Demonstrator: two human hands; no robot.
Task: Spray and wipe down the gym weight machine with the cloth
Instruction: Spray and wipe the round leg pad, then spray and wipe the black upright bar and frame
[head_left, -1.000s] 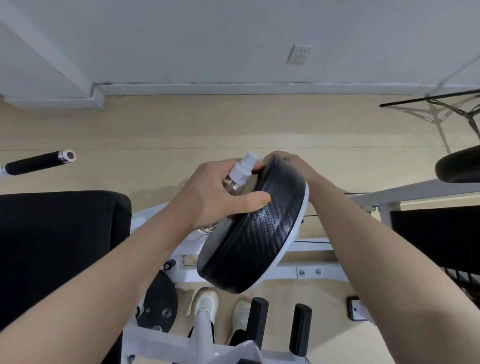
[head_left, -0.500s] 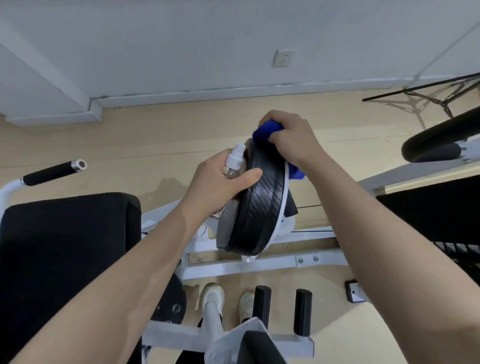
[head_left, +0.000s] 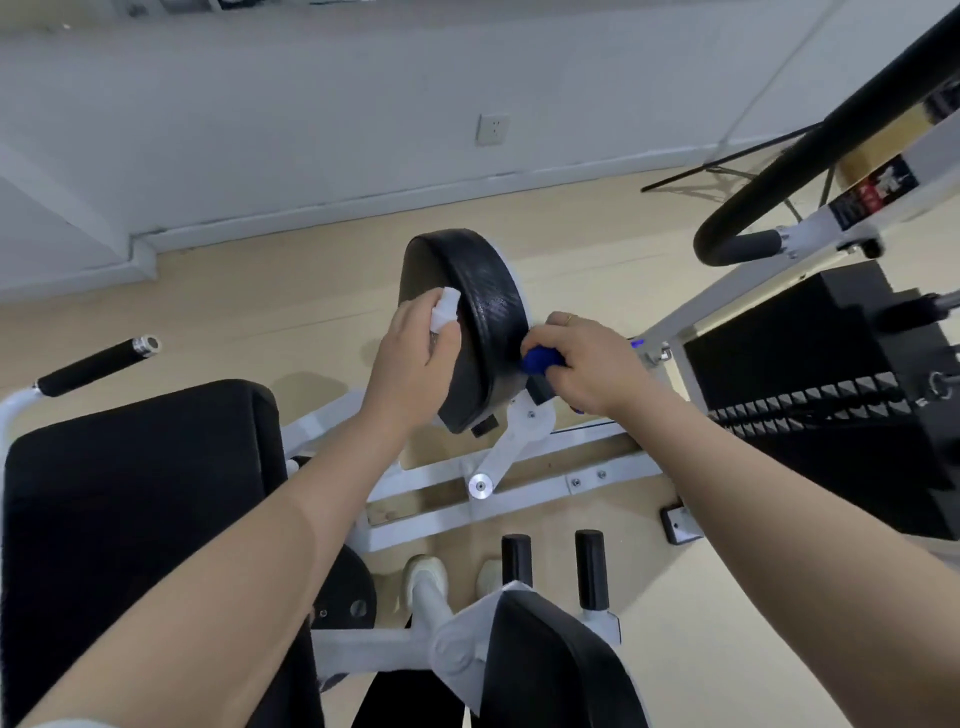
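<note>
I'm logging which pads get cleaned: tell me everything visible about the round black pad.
The round black textured vinyl pad has a white backing plate and sits tilted, on edge, on a white pivot arm. The left hand rests against its face; the right hand presses a blue cloth to its rim.

Both forearms bare from wrist to near the elbow, no watch or wristband on either. Left hand (head_left: 410, 358) carries no jewellery that shows. Right hand (head_left: 587, 358) wears a thin gold-coloured ring (head_left: 570, 318) on one finger, at the far side of the hand. A sliver of pale, whitish sleeve edge (head_left: 67, 723) shows at the bottom left corner, on the left arm. Two light-coloured shoes (head_left: 427, 571) visible far below, toes pointing away, the right one partly hidden by the machine frame.
</note>
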